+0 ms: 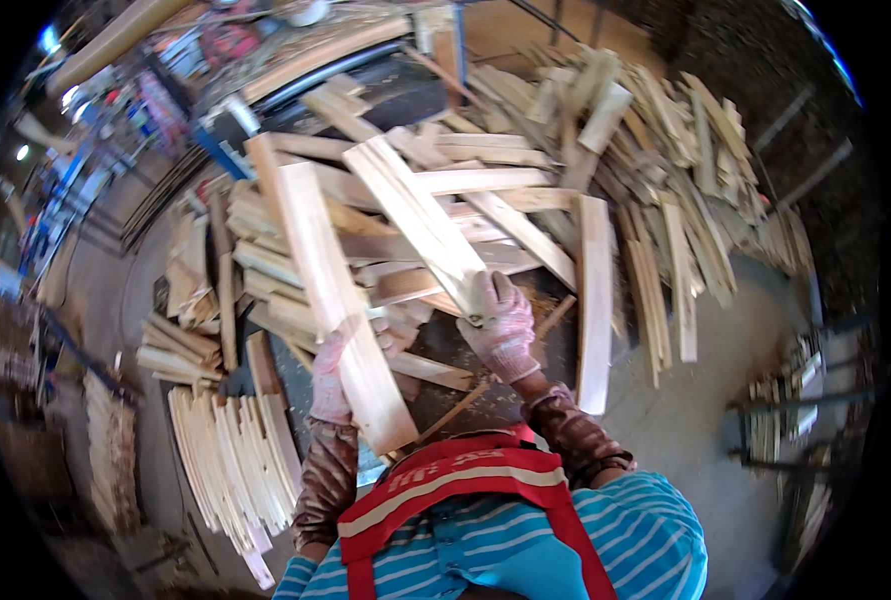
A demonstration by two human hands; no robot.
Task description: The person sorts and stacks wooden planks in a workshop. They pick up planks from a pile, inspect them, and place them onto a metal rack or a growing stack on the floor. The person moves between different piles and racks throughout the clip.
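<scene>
Both of my hands wear pale pinkish work gloves. My left hand is closed on the side of a long, flat wooden board, which slants from the upper left down toward my apron. My right hand grips the near end of a second wooden board, tilted away to the far left. The two boards are apart, with a heap of loose boards beneath and beyond them. Another pale board lies just right of my right hand, pointing toward me.
A neat stack of narrow slats stands at the lower left. More boards pile up at the far right. A dark metal table surface shows under the heap, with sawdust on it. Metal racks with wood stand at the right.
</scene>
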